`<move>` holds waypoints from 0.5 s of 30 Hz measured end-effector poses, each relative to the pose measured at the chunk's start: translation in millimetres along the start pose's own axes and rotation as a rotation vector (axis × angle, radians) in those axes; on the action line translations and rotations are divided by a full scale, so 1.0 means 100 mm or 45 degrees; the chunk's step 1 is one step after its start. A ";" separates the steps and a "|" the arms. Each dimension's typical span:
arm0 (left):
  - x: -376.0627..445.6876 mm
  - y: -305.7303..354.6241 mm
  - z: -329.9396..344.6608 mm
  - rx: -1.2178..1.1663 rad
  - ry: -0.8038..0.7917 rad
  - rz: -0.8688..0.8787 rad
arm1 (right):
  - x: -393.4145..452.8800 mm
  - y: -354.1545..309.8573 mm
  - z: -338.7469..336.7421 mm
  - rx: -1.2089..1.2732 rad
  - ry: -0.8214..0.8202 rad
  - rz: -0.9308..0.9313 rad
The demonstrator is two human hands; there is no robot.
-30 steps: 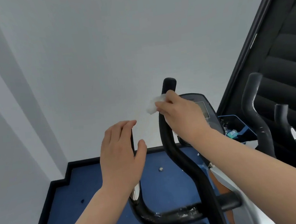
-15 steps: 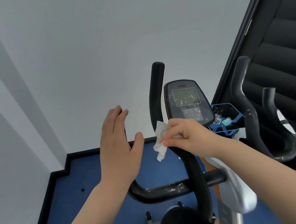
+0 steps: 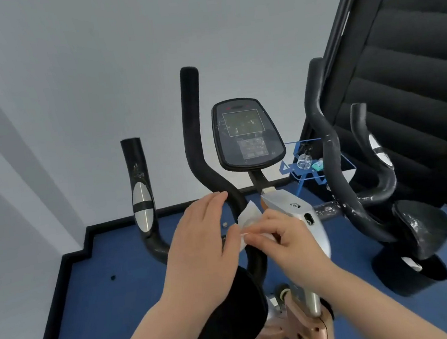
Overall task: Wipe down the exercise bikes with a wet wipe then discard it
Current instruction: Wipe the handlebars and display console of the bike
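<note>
Both hands (image 3: pixel 197 244) (image 3: pixel 285 241) w/ wipe (image 3: pixel 246 216) on handlebar (image 3: pixel 195 133).

1. Two exercise bikes are standing here: the near exercise bike (image 3: pixel 293 211) and a second exercise bike (image 3: pixel 356 183) at its right.
2. One console screen (image 3: pixel 246 133) is showing.
3. One wet wipe (image 3: pixel 245 218) is showing.
4. Two hands are showing: left hand (image 3: pixel 200 251), right hand (image 3: pixel 288 242).
5. One blue rack (image 3: pixel 313 171) is standing behind.
</note>
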State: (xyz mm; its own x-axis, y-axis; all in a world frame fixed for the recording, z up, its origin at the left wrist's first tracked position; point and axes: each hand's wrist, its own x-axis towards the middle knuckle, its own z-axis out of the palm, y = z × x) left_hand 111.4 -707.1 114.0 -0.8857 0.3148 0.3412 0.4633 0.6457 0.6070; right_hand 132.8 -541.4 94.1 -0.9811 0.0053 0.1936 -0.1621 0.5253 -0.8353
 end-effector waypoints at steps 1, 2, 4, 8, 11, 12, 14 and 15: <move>-0.02 -0.01 0.00 0.045 -0.003 -0.009 | -0.08 0.00 -0.01 0.088 -0.024 0.074; -0.04 -0.01 0.00 0.085 0.013 -0.018 | -0.15 0.00 -0.03 0.182 -0.051 0.172; -0.08 -0.02 0.00 0.181 0.035 -0.019 | -0.22 -0.03 -0.12 0.367 0.066 0.381; -0.13 -0.02 0.06 0.424 -0.058 0.039 | -0.14 0.04 -0.32 0.042 0.611 0.438; -0.10 -0.09 0.09 0.477 -0.137 0.003 | -0.05 0.03 -0.13 -0.886 0.451 0.226; -0.07 -0.10 0.10 0.480 -0.147 -0.007 | -0.03 0.02 -0.03 -0.995 0.366 0.193; -0.05 -0.10 0.12 0.464 -0.176 -0.033 | -0.02 -0.02 0.16 -0.880 0.270 0.169; -0.05 -0.09 0.12 0.455 -0.190 -0.048 | -0.02 -0.04 0.21 -0.707 0.306 0.199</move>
State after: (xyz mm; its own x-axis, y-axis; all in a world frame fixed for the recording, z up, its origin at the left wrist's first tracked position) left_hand 111.5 -706.4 97.8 -0.9085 0.3673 0.1991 0.4145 0.8520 0.3198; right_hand 132.8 -560.9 86.2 -0.9268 0.2754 0.2552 0.1242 0.8664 -0.4836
